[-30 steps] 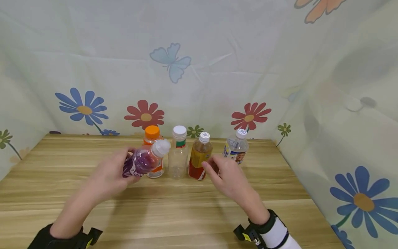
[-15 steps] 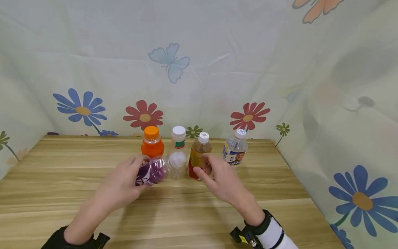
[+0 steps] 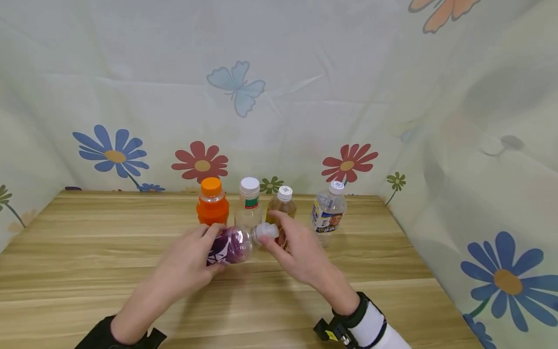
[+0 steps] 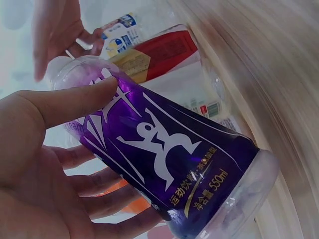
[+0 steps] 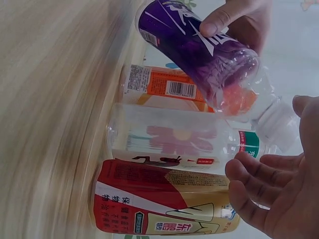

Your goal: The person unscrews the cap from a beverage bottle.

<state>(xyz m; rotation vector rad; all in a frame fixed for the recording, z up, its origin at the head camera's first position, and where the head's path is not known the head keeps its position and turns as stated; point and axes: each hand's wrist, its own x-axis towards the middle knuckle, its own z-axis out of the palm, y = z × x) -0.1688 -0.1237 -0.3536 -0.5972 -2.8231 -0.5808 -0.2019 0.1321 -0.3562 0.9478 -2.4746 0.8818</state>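
Observation:
A purple-labelled drink bottle (image 3: 231, 246) is tilted on its side in the air, its white cap (image 3: 267, 230) pointing right. My left hand (image 3: 187, 257) grips it round the label, thumb across the front in the left wrist view. My right hand (image 3: 301, 249) is at the cap, thumb close to it and fingers loosely bent below it in the right wrist view (image 5: 279, 179). Behind stand an orange-capped bottle (image 3: 212, 206), a clear white-capped bottle (image 3: 248, 213) and a red-and-yellow-labelled bottle (image 5: 164, 199), the last partly hidden by my right hand.
A clear water bottle (image 3: 328, 213) with a blue-and-white label stands at the right end of the row. The wood-grain table (image 3: 109, 232) meets a flower-printed cloth backdrop (image 3: 279, 97) behind and at the sides.
My left hand has carried the purple-labelled bottle rightward and lower, tipping it nearer level. My right hand has moved slightly left, so the cap now lies by its thumb and fingers.

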